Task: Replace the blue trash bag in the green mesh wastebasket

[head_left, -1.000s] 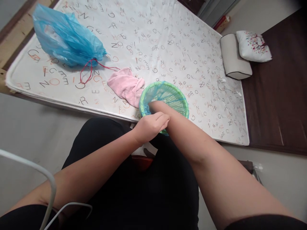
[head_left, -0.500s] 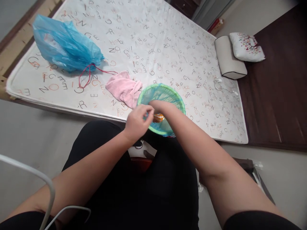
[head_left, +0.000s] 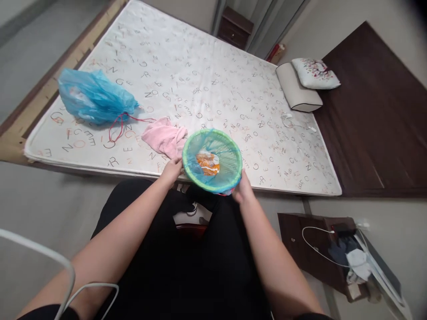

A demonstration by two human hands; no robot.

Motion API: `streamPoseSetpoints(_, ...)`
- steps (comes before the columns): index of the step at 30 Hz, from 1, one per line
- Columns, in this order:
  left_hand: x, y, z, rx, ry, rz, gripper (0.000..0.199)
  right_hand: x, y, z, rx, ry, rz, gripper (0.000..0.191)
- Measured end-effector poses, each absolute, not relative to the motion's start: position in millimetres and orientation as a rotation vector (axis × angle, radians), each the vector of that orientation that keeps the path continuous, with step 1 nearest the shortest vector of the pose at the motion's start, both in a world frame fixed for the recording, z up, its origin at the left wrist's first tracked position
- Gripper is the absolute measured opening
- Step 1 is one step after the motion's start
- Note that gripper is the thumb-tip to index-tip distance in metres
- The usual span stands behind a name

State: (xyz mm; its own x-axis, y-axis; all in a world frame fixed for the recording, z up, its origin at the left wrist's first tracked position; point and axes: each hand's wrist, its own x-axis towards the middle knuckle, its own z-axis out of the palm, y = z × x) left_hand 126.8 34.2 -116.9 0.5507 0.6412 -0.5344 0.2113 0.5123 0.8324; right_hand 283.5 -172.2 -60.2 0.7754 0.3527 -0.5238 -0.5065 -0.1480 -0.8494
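Grey floor and a letter-printed mattress fill the room ahead of you, but start at your grip. Your left hand and right hand are not closed into fists: each is partly curled against opposite sides of a round green plastic basket, holding it between them just above your lap. Your left fingers meet the lower left of the rim, and your right fingers meet its lower right edge. How far they reach underneath is hidden.

A blue plastic liner covers the basket's inside, and an orange-and-white wrapper lies in the middle of it, touching neither hand. Directly below your hands are your black trousers, and a white cable crosses near your left arm.

Just past your left hand, a pink towel lies crumpled on the mattress, touching the basket's edge. Further left sits a knotted blue plastic bag with red string trailing from it. Beyond your right hand, at the mattress's far corner, are a beige bolster cushion and a floral pillow, both on a dark wooden board.
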Motion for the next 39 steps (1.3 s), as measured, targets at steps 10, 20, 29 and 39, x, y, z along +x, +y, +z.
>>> streamPoseSetpoints(10, 107.8, 33.8, -109.5, 1.154, 1.074, 0.278, 0.045, 231.7, -203.5, -60.2, -1.723, 0.094, 0.775, 0.033)
streamPoseSetpoints(20, 50.6, 33.1, -109.3, 1.258, 0.979, 0.599, 0.067, 237.7, -220.3, -55.6, -1.670, -0.462, 0.895, 0.038)
streamPoseSetpoints(29, 40.4, 35.1, -95.0, 1.429, 1.120, 0.727, 0.051, 263.5, -217.4, -43.1, -1.544, -0.138, 0.790, 0.034)
streamPoseSetpoints(39, 55.4, 51.3, -60.6, 1.394, 1.177, 0.398, 0.055, 294.0, -179.6, -14.2, -1.489, -0.101, 0.691, 0.030)
